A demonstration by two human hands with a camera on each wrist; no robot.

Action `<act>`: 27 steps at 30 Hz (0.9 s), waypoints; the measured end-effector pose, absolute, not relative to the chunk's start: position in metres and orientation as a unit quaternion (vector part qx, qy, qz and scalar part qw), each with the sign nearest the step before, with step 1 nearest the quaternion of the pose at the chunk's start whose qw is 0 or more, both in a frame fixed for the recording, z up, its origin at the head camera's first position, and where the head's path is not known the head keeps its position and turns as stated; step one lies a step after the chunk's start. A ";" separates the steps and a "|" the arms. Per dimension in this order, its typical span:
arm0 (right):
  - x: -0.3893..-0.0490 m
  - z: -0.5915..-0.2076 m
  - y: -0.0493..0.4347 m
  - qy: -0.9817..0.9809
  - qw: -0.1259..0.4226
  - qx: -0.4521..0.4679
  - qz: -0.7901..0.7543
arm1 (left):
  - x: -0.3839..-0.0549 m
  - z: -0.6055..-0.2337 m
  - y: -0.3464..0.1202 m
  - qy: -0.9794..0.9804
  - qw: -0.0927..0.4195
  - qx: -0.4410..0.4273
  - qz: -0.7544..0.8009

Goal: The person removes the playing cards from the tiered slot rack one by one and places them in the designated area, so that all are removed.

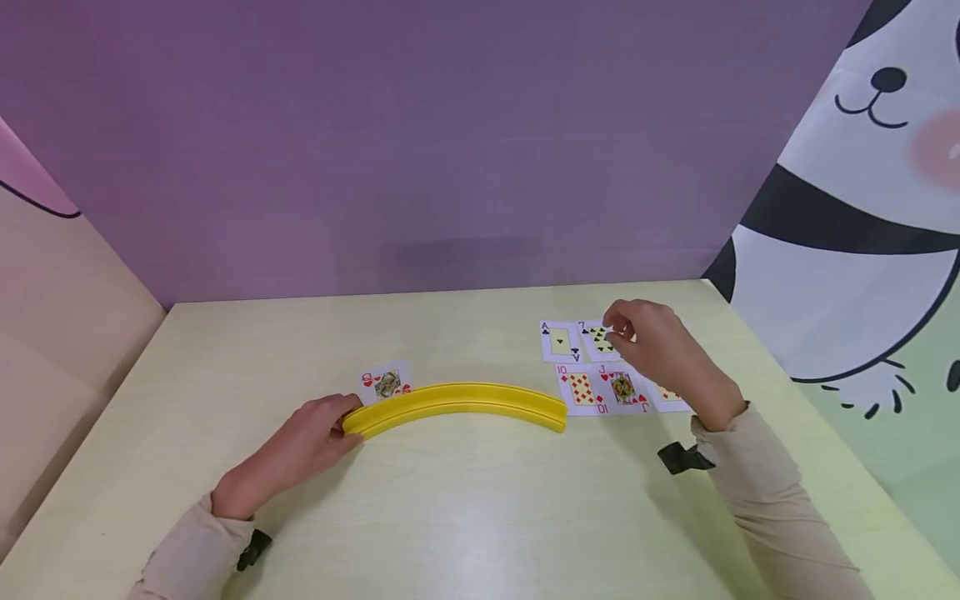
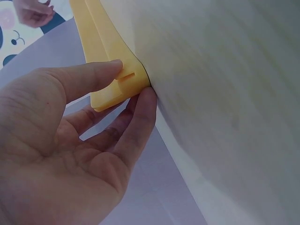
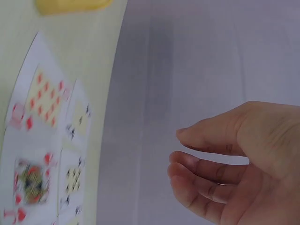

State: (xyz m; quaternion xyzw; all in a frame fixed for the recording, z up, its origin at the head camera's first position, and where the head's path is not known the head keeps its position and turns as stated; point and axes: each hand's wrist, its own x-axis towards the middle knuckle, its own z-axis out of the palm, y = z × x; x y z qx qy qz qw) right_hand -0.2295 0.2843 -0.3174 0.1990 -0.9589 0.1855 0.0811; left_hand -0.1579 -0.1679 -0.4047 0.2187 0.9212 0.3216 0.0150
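Observation:
A curved yellow card holder [image 1: 457, 400] lies across the middle of the table. My left hand [image 1: 318, 429] pinches its left end; the left wrist view shows the thumb on one face and fingers against the other. Just behind that end is a queen of hearts [image 1: 386, 382], its lower part hidden by the holder. Over the cards at the right hovers my right hand [image 1: 660, 346], fingers loosely bent, thumb apart from them and nothing between. Beneath and beside it lie an ace of clubs [image 1: 559, 342], a seven of clubs [image 1: 592, 333], a ten of diamonds [image 1: 580, 388] and a jack of hearts [image 1: 623, 387].
Another red card [image 1: 671, 404] sits right of the jack, partly covered by my right wrist. The pale wooden table [image 1: 450, 517] ends at a purple wall [image 1: 450, 150]. A panda picture [image 1: 862, 208] covers the right side wall.

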 end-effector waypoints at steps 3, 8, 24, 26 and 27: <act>-0.228 -0.315 0.272 -0.956 0.085 0.212 0.186 | -0.158 -0.405 -0.166 0.921 0.015 0.220 0.321; -0.225 -0.315 0.252 -0.951 0.080 0.236 0.182 | -0.159 -0.404 -0.163 0.922 0.015 0.221 0.319; -0.216 -0.312 0.190 -0.925 0.092 0.308 0.201 | -0.160 -0.405 -0.162 0.924 0.010 0.223 0.311; -0.215 -0.311 0.183 -0.921 0.094 0.316 0.208 | -0.160 -0.406 -0.163 0.923 0.009 0.225 0.312; -0.214 -0.311 0.180 -0.920 0.095 0.318 0.211 | -0.160 -0.406 -0.163 0.923 0.008 0.225 0.312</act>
